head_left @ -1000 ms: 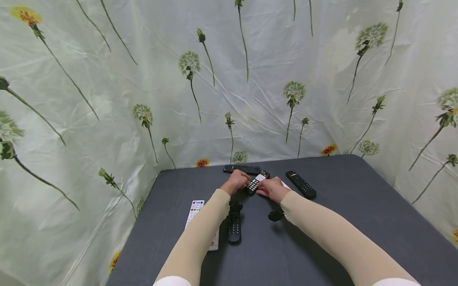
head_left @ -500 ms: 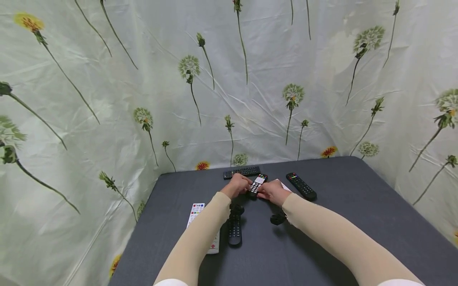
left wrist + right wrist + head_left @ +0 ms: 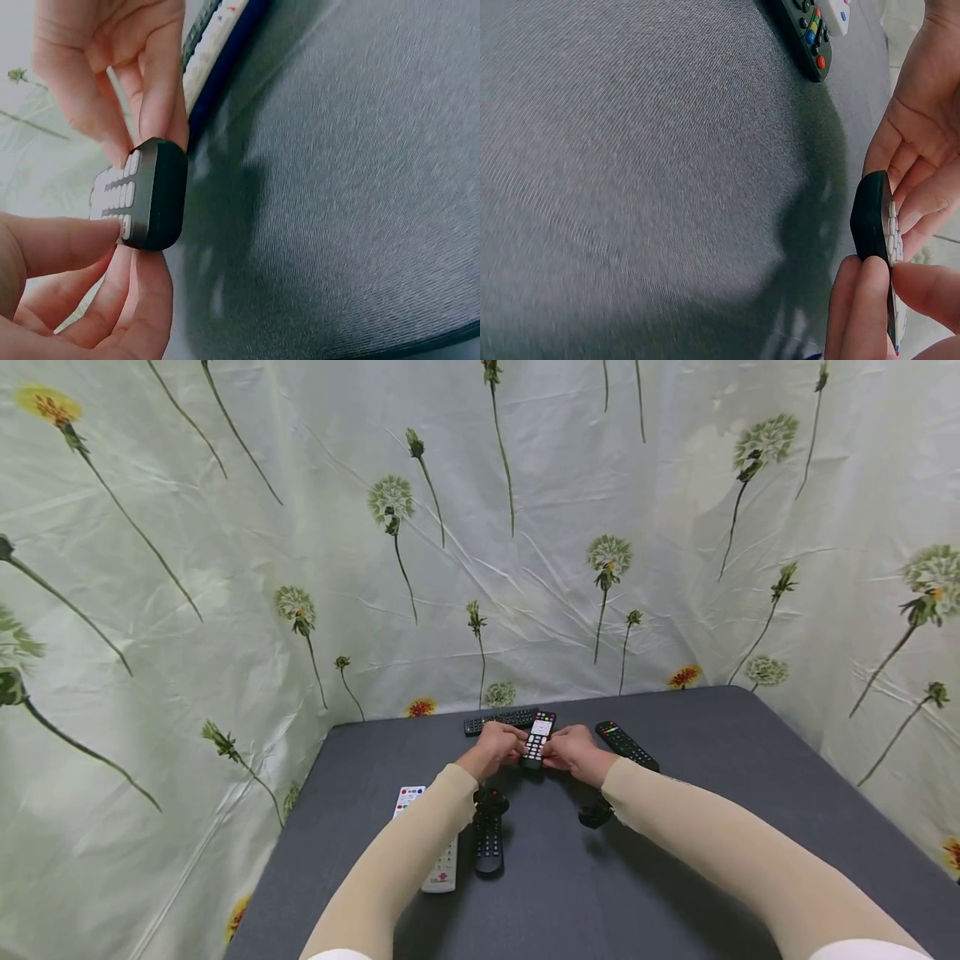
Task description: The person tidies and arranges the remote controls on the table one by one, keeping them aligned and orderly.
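Note:
Both hands hold a small black remote control [image 3: 538, 739] with white buttons between them, above the far part of the table. Its keypad faces up, with the coloured buttons at the far end. My left hand [image 3: 497, 747] pinches its left edge; in the left wrist view the thumb [image 3: 71, 241] presses beside the lower keys of the remote [image 3: 166, 195]. My right hand [image 3: 573, 750] pinches the opposite edge. The right wrist view shows fingers of the right hand [image 3: 866, 304] under the remote [image 3: 870, 216] and its thumb on top.
Black remotes lie at the table's back edge [image 3: 501, 720], at the right [image 3: 628, 746] and in front of my left hand [image 3: 490, 852]. A white remote [image 3: 442, 868] lies partly under my left forearm. Another white one [image 3: 214, 56] lies beyond my right hand. A flowered curtain [image 3: 450, 568] hangs behind the table [image 3: 540, 893].
The held remote has turned from a slant to nearly straight, far end pointing away. My right hand has shifted slightly right and now hides the white remote beside it in the head view.

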### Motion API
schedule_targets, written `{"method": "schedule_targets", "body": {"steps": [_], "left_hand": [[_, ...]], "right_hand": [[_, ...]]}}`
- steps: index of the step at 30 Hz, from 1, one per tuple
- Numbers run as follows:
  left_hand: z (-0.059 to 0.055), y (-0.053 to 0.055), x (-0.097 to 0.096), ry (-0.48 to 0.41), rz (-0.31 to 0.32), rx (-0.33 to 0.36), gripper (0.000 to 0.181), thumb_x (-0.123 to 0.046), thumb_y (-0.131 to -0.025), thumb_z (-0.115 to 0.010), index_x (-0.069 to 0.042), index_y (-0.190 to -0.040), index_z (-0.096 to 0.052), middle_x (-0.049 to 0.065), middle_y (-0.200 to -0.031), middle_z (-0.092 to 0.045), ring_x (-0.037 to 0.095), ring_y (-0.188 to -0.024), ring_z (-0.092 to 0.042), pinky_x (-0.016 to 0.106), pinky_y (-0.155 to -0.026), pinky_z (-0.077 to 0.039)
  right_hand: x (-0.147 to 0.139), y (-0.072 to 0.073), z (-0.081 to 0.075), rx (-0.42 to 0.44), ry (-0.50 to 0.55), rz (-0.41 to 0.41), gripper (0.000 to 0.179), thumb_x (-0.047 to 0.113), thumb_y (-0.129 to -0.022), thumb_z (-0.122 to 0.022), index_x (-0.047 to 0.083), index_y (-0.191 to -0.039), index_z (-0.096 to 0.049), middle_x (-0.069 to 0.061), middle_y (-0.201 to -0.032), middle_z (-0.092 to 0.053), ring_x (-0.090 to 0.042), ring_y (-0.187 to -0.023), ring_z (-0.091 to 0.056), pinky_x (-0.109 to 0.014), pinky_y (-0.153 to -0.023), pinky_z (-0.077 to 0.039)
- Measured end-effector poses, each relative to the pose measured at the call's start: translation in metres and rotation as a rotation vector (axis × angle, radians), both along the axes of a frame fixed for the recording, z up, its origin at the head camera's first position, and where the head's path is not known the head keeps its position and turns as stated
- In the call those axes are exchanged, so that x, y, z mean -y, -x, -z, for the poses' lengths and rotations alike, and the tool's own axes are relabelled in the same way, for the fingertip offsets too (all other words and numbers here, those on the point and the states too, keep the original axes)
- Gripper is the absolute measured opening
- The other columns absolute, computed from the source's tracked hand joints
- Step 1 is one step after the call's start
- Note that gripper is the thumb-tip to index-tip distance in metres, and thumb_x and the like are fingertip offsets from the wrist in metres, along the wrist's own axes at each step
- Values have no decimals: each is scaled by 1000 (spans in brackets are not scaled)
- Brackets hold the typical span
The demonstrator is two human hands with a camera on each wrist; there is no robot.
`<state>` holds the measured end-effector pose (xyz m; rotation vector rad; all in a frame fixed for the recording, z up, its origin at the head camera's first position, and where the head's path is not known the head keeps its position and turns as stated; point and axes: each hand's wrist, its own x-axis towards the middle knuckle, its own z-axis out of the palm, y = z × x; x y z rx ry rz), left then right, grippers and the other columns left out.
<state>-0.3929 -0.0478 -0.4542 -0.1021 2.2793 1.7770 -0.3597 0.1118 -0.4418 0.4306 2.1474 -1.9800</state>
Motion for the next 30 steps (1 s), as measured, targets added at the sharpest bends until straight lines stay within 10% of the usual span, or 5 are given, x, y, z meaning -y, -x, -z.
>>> {"method": "schedule_targets", "body": {"steps": [18,30], "left_hand": [[-8,-43,4,-90,-8,-26,42,12,-83,-68,-3,-121,-69,15,-99,-64,17,-68,-67,36,-70,-60],[-6,-93,15,-62,16,-80,39,15,-83,-68,3,-120,-64,15,-92,-65,18,-74,-67,36,-69,-60]], "right_hand": [[-10,-28,-17,-50,-99,-171,45,-9,-87,-66,-6,-130,-54,-25,-115,-59,-22,-77,-70,-42,-78,-60],[-4,-63,-6,-96,-135,-263,42,-9,-84,-68,-9,-124,-55,-22,-105,-59,-22,-76,-68,-42,-74,-60]]}}
